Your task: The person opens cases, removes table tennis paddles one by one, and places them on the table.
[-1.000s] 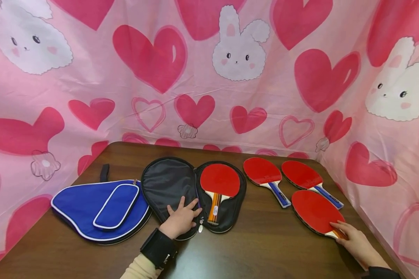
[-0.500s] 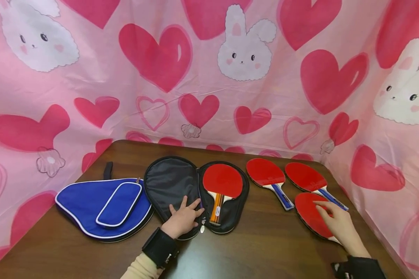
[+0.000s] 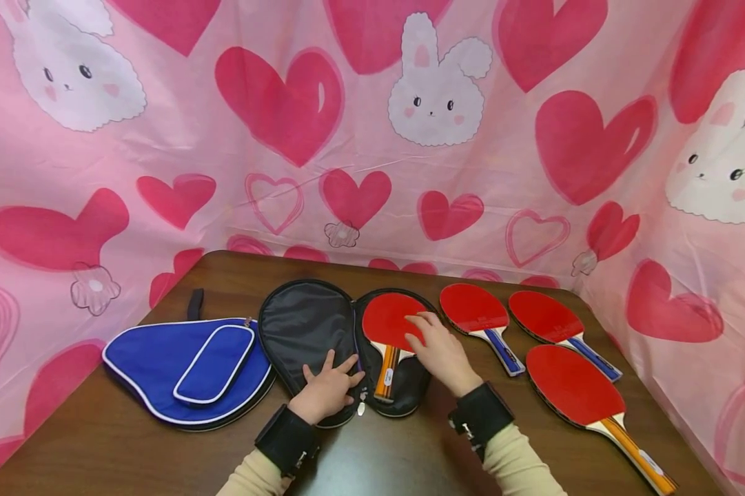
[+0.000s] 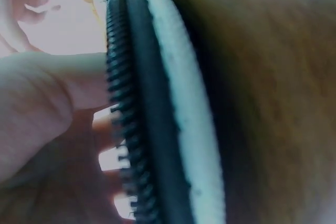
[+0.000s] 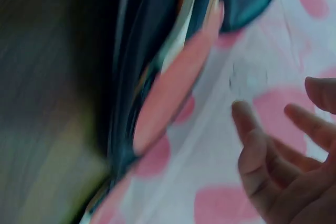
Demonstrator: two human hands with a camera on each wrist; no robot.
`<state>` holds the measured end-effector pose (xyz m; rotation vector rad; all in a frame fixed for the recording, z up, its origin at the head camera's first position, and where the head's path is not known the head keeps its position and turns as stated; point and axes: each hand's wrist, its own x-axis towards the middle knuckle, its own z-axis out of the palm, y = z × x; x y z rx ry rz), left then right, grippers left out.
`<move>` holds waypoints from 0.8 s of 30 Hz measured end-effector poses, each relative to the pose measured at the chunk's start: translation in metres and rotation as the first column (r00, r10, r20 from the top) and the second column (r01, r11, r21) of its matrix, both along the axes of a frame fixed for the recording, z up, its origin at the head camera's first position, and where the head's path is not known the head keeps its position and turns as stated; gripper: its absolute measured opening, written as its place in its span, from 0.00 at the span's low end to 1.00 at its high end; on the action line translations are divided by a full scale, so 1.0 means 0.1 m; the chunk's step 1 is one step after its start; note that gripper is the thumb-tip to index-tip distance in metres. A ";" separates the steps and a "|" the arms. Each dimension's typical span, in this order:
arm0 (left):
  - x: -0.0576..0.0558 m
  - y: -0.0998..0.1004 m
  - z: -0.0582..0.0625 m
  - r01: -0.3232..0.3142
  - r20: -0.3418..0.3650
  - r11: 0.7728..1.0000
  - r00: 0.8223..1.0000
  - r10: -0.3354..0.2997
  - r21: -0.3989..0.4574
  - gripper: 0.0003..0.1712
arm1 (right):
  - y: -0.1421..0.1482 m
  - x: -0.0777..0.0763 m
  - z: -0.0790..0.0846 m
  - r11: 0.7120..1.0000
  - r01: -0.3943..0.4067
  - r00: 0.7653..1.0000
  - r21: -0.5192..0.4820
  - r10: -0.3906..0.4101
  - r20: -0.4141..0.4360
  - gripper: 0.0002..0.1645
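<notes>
My left hand rests with spread fingers on the left half of an unfolded black paddle case. In the left wrist view, the case's zipper edge runs close beside that hand. A red table tennis paddle with an orange striped handle lies in the case's right half. Over this paddle's right side is my right hand, its fingers loosely bent and holding nothing. The right wrist view has the right hand apart from the paddle, which appears edge-on and blurred.
A blue paddle case with a small pocket lies at the left. Two blue-handled red paddles are at the right, with an orange-handled paddle nearer. Pink heart-patterned cloth surrounds the brown table.
My right hand has left the orange-handled paddle at the far right and travelled left to the paddle in the black case. The left hand stays on the case.
</notes>
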<state>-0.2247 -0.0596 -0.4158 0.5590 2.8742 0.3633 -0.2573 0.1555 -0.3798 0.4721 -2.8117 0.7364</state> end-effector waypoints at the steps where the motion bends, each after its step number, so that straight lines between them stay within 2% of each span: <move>1: 0.00 0.00 0.00 0.001 0.002 1.000 1.000 0.000 -0.005 0.25 | -0.10 -0.02 -0.03 1.000 0.003 0.999 0.020 -0.004 0.039 0.24; 4: -0.01 0.01 -0.02 0.002 0.002 1.000 1.000 -0.002 -0.020 0.25 | -0.32 -0.06 -0.11 0.998 0.022 0.988 0.065 -0.032 0.152 0.30; 7: -0.02 0.01 -0.03 0.002 0.000 1.000 1.000 -0.002 -0.019 0.25 | -0.48 -0.09 -0.20 0.994 0.047 0.965 0.099 -0.071 0.254 0.37; 11: -0.02 -0.02 -0.03 0.004 -0.009 1.000 1.000 -0.004 -0.001 0.25 | -0.63 -0.13 -0.32 0.984 0.086 0.931 0.156 -0.135 0.339 0.45; 14: -0.01 -0.03 -0.02 0.010 -0.015 1.000 1.000 -0.010 0.008 0.25 | -0.70 -0.16 -0.39 0.971 0.117 0.916 0.208 -0.186 0.354 0.47; 18: -0.02 -0.03 -0.02 0.012 -0.010 1.000 1.000 -0.012 0.011 0.25 | -0.75 -0.17 -0.42 0.959 0.139 0.910 0.248 -0.222 0.350 0.44; 24: -0.01 0.00 -0.03 0.007 -0.026 1.000 1.000 -0.007 0.003 0.24 | -0.71 -0.15 -0.43 0.976 0.128 0.944 0.175 -0.175 0.281 0.33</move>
